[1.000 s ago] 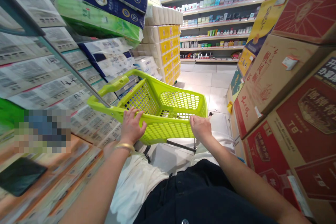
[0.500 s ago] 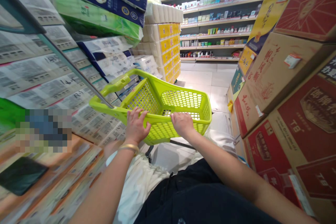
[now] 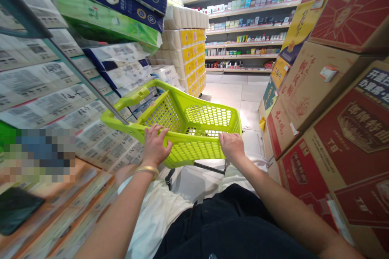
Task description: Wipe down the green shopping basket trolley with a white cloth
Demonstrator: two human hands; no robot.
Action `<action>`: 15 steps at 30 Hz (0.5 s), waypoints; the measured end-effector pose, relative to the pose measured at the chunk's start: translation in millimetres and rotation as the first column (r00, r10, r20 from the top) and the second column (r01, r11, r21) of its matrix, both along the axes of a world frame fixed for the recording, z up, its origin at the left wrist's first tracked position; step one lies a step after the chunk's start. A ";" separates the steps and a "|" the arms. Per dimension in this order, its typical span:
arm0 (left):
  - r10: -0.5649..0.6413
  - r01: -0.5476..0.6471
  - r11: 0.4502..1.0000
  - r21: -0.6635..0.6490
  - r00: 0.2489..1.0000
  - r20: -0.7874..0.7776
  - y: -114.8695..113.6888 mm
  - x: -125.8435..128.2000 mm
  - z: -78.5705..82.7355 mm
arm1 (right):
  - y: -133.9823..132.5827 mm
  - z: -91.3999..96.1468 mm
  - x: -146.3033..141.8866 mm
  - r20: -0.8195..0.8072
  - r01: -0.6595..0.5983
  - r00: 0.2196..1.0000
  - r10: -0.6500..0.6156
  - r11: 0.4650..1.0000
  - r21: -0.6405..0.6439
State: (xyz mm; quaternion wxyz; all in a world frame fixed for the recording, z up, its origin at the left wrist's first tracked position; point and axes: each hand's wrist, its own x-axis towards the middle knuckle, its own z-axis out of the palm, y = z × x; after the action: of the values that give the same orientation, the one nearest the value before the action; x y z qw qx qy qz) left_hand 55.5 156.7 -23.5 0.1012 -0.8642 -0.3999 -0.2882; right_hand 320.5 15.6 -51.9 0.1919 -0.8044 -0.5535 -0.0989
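Note:
A lime-green rolling shopping basket (image 3: pixel 194 150) with holed walls stands in front of me, tilted across the aisle. Its long grey pull handle (image 3: pixel 86 79) leans up to the left. My left hand (image 3: pixel 155 145) holds the near rim toward the handle end, fingers over the edge and thumb on the outer side. Farther right, near the basket's corner, my right hand (image 3: pixel 232 146) is wrapped over the same rim. A divider panel (image 3: pixel 165 113) crosses the basket at the handle end, and its floor shows through the open top.
Stacked tissue packs (image 3: pixel 109 20) line the left, with yellow-labelled paper rolls (image 3: pixel 193 54) beyond. Cartons (image 3: pixel 304 85) wall the right side. Shelves of small goods (image 3: pixel 246 28) cross the far end above the tiled floor (image 3: pixel 225 87). A dark flat object (image 3: pixel 18 210) lies at lower left.
My right hand has slid right along the near rim toward the basket's corner. My left hand keeps its place on the rim. The view has shifted slightly.

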 end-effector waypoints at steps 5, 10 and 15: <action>-0.010 0.010 1.000 0.026 1.000 -0.001 -2.3 1.2 -1.0 | 24.6 17.2 -39.7 -0.019 -0.096 0.995 0.095 0.994 -0.059; -0.034 0.034 0.999 -0.008 0.999 0.001 -0.3 -2.4 0.4 | 36.6 28.4 -58.3 -0.032 -0.166 0.986 0.163 0.979 -0.118; -0.043 0.043 0.999 -0.031 0.999 -0.011 8.7 -5.8 4.5 | 19.2 22.8 -36.2 -0.036 -0.135 0.991 0.132 0.984 -0.115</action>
State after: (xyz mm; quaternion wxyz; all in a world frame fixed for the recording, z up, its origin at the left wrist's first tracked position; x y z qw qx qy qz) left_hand 49.7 165.4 -19.0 0.0841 -0.8757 -0.3849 -0.2790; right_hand 284.3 34.8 -29.1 0.1583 -0.7766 -0.6083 -0.0417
